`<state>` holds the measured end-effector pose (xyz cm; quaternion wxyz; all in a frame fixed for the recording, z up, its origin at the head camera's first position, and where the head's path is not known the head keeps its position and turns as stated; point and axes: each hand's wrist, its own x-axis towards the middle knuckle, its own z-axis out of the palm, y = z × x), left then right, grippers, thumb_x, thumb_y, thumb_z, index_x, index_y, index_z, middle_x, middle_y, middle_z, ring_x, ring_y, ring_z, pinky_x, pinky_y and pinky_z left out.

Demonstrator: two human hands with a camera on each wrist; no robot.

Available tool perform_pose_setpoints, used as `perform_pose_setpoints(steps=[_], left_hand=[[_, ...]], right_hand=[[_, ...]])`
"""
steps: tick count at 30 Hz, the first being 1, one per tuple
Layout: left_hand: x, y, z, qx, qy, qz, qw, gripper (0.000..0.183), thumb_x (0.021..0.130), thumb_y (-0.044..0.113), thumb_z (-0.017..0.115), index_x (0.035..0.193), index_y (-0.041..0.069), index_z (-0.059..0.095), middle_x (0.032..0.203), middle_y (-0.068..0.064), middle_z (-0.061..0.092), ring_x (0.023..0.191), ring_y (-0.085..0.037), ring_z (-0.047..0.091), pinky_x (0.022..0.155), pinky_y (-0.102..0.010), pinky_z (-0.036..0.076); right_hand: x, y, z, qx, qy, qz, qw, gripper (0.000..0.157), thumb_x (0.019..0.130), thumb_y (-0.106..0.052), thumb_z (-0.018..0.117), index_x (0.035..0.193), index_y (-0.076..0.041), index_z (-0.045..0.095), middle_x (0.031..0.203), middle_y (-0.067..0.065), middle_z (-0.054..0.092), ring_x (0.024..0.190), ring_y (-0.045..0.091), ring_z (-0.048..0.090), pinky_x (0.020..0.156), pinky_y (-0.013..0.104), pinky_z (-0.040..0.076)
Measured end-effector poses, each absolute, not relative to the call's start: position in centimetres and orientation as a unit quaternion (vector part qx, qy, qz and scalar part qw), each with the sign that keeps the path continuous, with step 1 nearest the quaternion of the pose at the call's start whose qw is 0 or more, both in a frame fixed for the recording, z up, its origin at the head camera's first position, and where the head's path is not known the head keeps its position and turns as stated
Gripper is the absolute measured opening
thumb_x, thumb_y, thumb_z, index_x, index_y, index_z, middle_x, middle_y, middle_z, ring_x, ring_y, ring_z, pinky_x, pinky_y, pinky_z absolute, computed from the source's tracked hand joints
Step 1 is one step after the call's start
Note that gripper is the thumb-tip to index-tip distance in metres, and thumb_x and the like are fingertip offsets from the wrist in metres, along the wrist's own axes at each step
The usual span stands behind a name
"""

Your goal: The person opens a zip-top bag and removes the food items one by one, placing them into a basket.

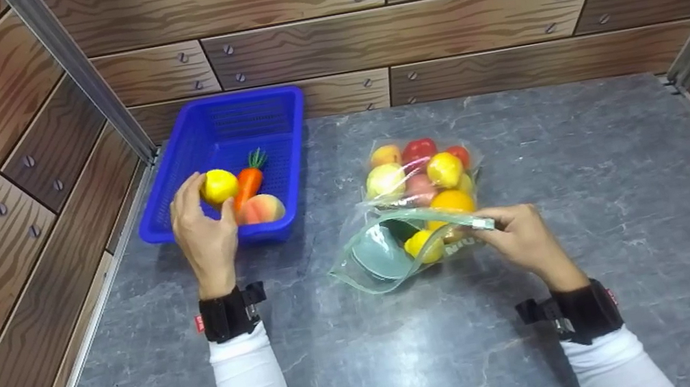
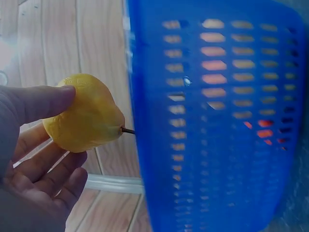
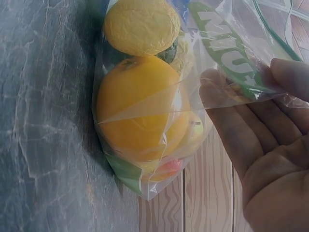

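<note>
The person's left hand (image 1: pixel 205 236) held a yellow pear (image 1: pixel 220 186) between thumb and fingers, above the near part of a blue basket (image 1: pixel 243 97) at the far left of the table (image 1: pixel 631 210). In the basket, a carrot (image 1: pixel 249 184) lay just beside a peach (image 1: pixel 262 208). Over to the right, the right hand (image 1: pixel 522 238) pinched the right end of a clear bag's (image 1: pixel 360 268) gaping mouth; a yellow fruit (image 1: pixel 424 247) sat inside near that opening, an orange (image 1: pixel 452 202) just beyond, and more fruit (image 1: pixel 386 180) farther in.
</note>
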<state>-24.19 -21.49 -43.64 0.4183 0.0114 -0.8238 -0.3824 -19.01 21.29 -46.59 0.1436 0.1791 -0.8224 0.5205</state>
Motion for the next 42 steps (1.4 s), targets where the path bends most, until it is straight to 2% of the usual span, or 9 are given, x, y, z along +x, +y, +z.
perform_pose_setpoints(steps=[3,9,19,25,36,42], left_hand=[[-24.3,-21.7,-44.1,0.032,-0.833,-0.372,0.408,0.046,0.082,0.001,0.083,0.125,-0.005,0.067,0.133,-0.021,0.065,0.127,-0.039,0.057,0.113,-0.053,0.038],[-24.7,-22.0,-45.2,0.047,-0.857,-0.345,0.379,0.045,0.084,0.002,0.08,0.127,-0.002,0.067,0.135,-0.02,0.064,0.127,-0.041,0.056,0.103,-0.055,0.038],[-25.1,-22.2,-46.0,0.096,-0.888,-0.326,0.311,0.048,0.089,0.004,0.075,0.135,0.002,0.065,0.141,-0.017,0.062,0.13,-0.037,0.054,0.104,-0.055,0.029],[-25.0,-22.3,-46.1,0.108,-0.889,-0.327,0.303,0.048,0.089,0.007,0.074,0.136,0.0,0.064,0.14,-0.018,0.063,0.13,-0.037,0.055,0.105,-0.056,0.029],[-24.8,-22.1,-45.6,0.109,-0.898,-0.325,0.277,0.049,0.09,0.008,0.075,0.137,-0.001,0.063,0.143,-0.019,0.06,0.133,-0.038,0.053,0.109,-0.057,0.029],[-24.5,-21.4,-44.6,0.06,-0.883,-0.353,0.303,0.043,0.085,0.003,0.076,0.127,-0.004,0.068,0.136,-0.021,0.064,0.127,-0.041,0.056,0.108,-0.055,0.038]], right_hand=[[-19.0,21.3,-46.6,0.181,-0.821,0.522,0.142,0.012,0.08,0.007,0.081,0.091,0.002,0.08,0.08,0.014,0.077,0.059,0.005,0.059,0.055,0.012,0.047],[-18.8,21.3,-46.5,0.178,-0.824,0.521,0.134,0.012,0.081,0.006,0.081,0.092,0.002,0.08,0.083,0.015,0.078,0.062,0.006,0.063,0.056,0.013,0.05],[-18.8,21.3,-46.4,0.176,-0.822,0.526,0.126,0.013,0.081,0.01,0.079,0.093,0.004,0.08,0.082,0.019,0.076,0.061,0.007,0.063,0.056,0.013,0.05],[-18.9,21.4,-46.4,0.167,-0.828,0.521,0.122,0.013,0.081,0.007,0.08,0.094,0.005,0.079,0.083,0.018,0.077,0.063,0.009,0.065,0.057,0.014,0.051],[-18.8,21.4,-46.4,0.163,-0.836,0.511,0.116,0.013,0.082,0.007,0.08,0.095,0.006,0.078,0.085,0.019,0.077,0.065,0.003,0.065,0.059,0.015,0.053],[-18.8,21.3,-46.3,0.173,-0.831,0.514,0.123,0.013,0.081,0.003,0.082,0.094,0.002,0.08,0.084,0.016,0.077,0.061,0.001,0.059,0.055,0.014,0.049]])
